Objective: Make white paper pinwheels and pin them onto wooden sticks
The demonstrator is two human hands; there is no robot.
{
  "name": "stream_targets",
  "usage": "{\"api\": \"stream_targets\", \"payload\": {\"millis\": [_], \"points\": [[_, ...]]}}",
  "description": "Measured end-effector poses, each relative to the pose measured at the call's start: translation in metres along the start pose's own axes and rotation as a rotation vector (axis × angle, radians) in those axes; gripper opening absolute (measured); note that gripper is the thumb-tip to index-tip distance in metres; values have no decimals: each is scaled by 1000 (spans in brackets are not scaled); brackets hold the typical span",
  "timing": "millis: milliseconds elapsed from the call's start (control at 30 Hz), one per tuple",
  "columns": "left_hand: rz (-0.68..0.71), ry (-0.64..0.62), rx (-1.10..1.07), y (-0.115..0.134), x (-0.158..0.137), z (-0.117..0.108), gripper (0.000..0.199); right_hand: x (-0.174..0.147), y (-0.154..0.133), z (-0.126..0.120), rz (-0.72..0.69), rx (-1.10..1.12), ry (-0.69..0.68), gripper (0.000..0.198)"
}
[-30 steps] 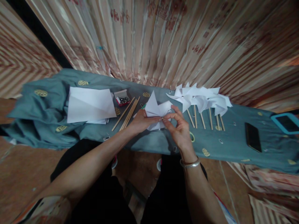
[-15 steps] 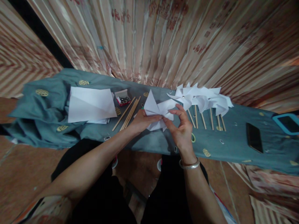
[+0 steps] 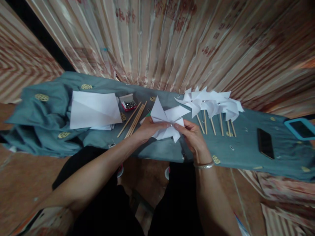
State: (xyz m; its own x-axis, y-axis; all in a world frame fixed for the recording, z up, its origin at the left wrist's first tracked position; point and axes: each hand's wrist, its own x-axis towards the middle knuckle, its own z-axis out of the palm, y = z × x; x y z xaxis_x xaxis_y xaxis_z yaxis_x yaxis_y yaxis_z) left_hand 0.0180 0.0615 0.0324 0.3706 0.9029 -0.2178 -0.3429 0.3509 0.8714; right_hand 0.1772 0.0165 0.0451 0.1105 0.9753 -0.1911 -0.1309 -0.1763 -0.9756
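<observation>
A white paper pinwheel (image 3: pixel 168 114) is between my two hands, its pointed blades spread out above the cloth. My left hand (image 3: pixel 150 128) grips it from the left, the thumb lying along the paper to the centre. From the right, my right hand (image 3: pixel 193 132) pinches it, the thumb also near the middle. A small silver thumbtack (image 3: pixel 171 125) shows at the centre between the thumbs. The fingers behind the paper are hidden. Just left of my left hand lie several wooden sticks (image 3: pixel 136 120).
Several pinwheels on sticks (image 3: pixel 212 103) overlap on the right. A stack of white paper (image 3: pixel 94 109) and a small box of thumbtacks (image 3: pixel 128 103) lie left. Farther right are a dark phone (image 3: pixel 265 143) and a blue-framed device (image 3: pixel 300 128). A green patterned cloth (image 3: pixel 236 154) covers the narrow surface.
My right hand has turned and its fingers have gone behind the paper, with the thumb at the centre. The thumbtack head and more of the blades now show.
</observation>
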Motion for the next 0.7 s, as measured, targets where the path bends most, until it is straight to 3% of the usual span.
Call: {"api": "stream_targets", "payload": {"millis": [367,700], "points": [[1,-11,68,-2,-2,-2,41,1,0,3,56,-2,24,26],[1,53,152,-3,-2,-2,36,2,5,3,44,6,33,27]]}}
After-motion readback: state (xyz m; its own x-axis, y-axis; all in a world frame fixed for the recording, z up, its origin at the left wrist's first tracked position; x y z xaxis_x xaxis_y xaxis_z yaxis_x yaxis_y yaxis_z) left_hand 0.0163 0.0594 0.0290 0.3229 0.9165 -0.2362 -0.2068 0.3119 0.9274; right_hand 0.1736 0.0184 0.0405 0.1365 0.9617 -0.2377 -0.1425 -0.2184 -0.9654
